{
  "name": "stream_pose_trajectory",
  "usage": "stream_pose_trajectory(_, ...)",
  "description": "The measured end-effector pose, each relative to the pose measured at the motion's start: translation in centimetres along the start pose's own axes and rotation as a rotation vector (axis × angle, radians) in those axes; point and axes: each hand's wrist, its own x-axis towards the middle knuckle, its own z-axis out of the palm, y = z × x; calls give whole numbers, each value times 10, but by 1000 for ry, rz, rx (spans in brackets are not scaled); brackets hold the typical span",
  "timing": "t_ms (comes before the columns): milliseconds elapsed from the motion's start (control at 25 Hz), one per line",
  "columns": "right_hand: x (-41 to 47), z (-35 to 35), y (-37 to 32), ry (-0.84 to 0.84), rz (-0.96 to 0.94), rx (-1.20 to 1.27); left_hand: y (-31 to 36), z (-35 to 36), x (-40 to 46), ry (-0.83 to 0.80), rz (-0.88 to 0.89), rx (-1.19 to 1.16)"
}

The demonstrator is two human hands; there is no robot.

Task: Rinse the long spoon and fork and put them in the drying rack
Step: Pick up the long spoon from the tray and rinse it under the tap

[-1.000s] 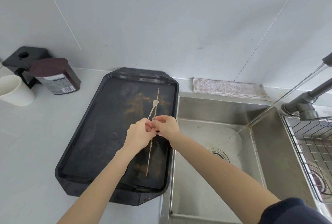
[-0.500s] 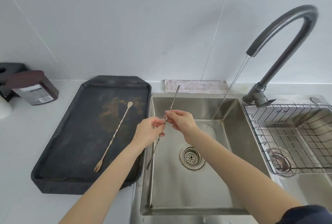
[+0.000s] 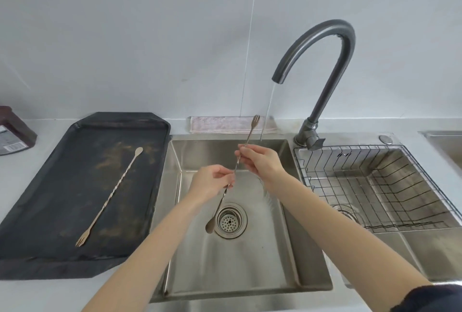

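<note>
Both hands hold one long thin metal utensil (image 3: pixel 250 134) over the sink basin (image 3: pixel 250 261). It has fork tines at its upper end and a spoon bowl at its lower end, near the drain. My left hand (image 3: pixel 212 184) pinches its lower shaft and my right hand (image 3: pixel 260 161) pinches it higher up. The fork end stands just left of the thin water stream (image 3: pixel 266 116) falling from the curved tap (image 3: pixel 325 66). A second long spoon-and-fork utensil (image 3: pixel 112 194) lies diagonally on the dark tray (image 3: pixel 50 211). The wire drying rack (image 3: pixel 375 186) sits in the right basin.
A folded cloth (image 3: pixel 220 125) lies behind the sink against the wall. A dark container (image 3: pixel 12 131) stands at the far left of the counter. The drain strainer (image 3: pixel 228 220) sits in the middle of the basin floor.
Both hands lifted one utensil off the tray, leaving the other behind, and carried it right over the sink, close to the running water.
</note>
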Motion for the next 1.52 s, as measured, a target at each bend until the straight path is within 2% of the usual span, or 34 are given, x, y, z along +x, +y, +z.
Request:
stream_pose_trajectory(520,53,-48,-61,-35,-59,30,17,39,21,90,-40,-109)
stream_pose_trajectory(760,55,-44,-31,-81,-21,-62,26,47,36,169,-34,-112)
stream_pose_trajectory(920,60,-50,-37,-31,-40,-101,26,50,37,128,-53,-111)
stream_pose_trajectory(1000,68,-56,-46,43,-151,-187,28,48,37,109,-47,-122)
stream_pose_trajectory(1120,67,-57,-36,80,-339,-468,36,45,37,60,-6,-138)
stream_pose_trajectory(1240,56,-59,-14,-19,-373,-639,47,40,37,-20,-17,-185)
stream_pose_trajectory(1360,49,-67,2,-110,-396,-804,54,35,37,-180,-45,-266)
stream_pose_trajectory(1520,49,-75,17,-88,-369,-892,65,35,44,-214,-40,-378)
